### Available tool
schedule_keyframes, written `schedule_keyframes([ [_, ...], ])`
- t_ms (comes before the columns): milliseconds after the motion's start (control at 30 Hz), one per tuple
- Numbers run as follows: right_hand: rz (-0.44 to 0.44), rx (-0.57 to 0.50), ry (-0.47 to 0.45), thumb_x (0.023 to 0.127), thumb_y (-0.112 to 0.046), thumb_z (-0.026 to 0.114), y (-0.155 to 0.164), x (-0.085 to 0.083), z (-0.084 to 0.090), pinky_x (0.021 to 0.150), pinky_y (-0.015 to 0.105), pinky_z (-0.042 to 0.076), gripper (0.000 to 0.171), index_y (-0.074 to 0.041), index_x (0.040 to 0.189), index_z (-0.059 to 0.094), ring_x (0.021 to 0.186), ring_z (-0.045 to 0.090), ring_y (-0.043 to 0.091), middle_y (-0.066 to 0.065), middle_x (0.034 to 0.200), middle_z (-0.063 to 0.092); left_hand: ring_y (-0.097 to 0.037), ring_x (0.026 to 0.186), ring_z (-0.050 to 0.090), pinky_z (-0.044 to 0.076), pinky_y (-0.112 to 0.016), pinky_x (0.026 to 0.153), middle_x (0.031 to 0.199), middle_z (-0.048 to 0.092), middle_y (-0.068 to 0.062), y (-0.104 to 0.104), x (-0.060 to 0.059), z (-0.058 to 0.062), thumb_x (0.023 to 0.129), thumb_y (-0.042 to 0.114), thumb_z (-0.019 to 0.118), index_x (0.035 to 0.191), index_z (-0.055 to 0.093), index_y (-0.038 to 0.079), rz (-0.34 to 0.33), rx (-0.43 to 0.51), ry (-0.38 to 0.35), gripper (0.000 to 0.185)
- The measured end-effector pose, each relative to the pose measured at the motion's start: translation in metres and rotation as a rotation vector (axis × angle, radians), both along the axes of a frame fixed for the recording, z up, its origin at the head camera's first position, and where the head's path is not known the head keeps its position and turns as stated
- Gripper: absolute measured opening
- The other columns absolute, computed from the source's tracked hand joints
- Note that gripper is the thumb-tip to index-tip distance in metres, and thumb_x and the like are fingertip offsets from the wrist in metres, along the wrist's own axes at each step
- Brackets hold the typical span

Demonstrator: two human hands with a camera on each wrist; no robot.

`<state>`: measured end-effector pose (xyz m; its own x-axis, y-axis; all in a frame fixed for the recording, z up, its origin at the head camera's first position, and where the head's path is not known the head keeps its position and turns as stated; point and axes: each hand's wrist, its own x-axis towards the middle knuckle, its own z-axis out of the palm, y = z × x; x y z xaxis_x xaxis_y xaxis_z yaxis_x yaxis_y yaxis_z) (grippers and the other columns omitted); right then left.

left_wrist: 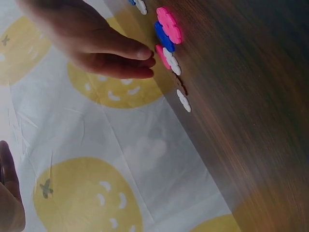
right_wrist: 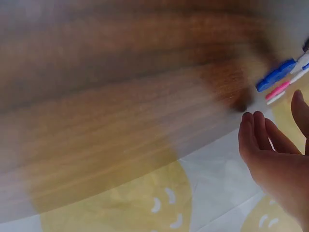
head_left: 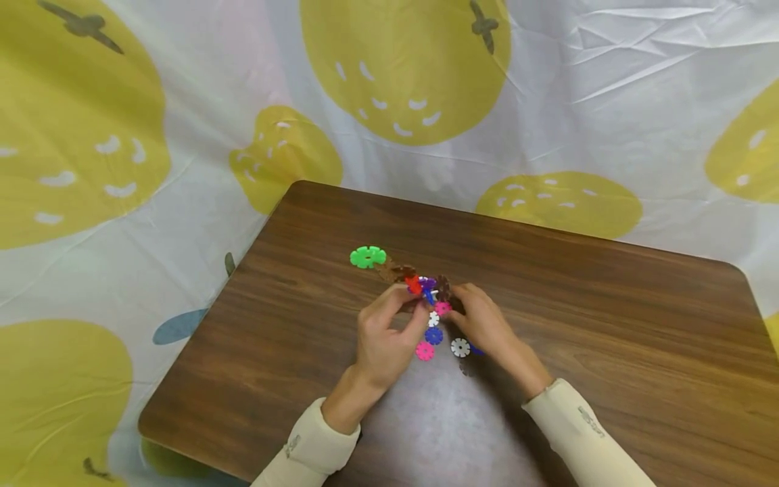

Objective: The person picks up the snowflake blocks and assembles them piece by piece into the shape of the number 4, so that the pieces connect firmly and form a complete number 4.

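1. Head view: left hand (head_left: 385,338) and right hand (head_left: 482,319) both pinch a cluster of joined discs (head_left: 428,289) between them above the counter (head_left: 608,325); loose discs (head_left: 433,336) below, green disc (head_left: 368,256) beyond the left hand.
2. Left wrist view: right hand's fingers (left_wrist: 128,60) extended beside pink and blue discs (left_wrist: 166,29).
3. Right wrist view: blurred; left hand's fingers (right_wrist: 258,140) near a blue disc (right_wrist: 275,76).

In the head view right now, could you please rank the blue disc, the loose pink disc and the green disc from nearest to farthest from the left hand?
1. The blue disc and the loose pink disc, both just right of the left hand, are too close to call.
2. The green disc, alone farther up the table, is clearly farthest.
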<state>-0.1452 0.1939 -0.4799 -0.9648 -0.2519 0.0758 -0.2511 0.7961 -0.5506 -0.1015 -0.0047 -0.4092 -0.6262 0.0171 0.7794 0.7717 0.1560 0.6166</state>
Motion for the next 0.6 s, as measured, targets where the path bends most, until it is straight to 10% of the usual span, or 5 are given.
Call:
schedule_keyframes([
  [600,-0.003,0.003,-0.017,0.085,-0.007,0.081,-0.0056,-0.0091,0.0014,0.076,0.045,0.048,0.020,0.001,0.097,0.067,0.087,0.056,0.032,0.014,0.084,0.065,-0.021,0.078,0.072,0.063,-0.025,0.075,0.091,0.074,-0.014,-0.0004,-0.0018,-0.0017,0.088,-0.012,0.065,0.100,0.072,-0.002,-0.009,0.004,-0.012,0.017],
])
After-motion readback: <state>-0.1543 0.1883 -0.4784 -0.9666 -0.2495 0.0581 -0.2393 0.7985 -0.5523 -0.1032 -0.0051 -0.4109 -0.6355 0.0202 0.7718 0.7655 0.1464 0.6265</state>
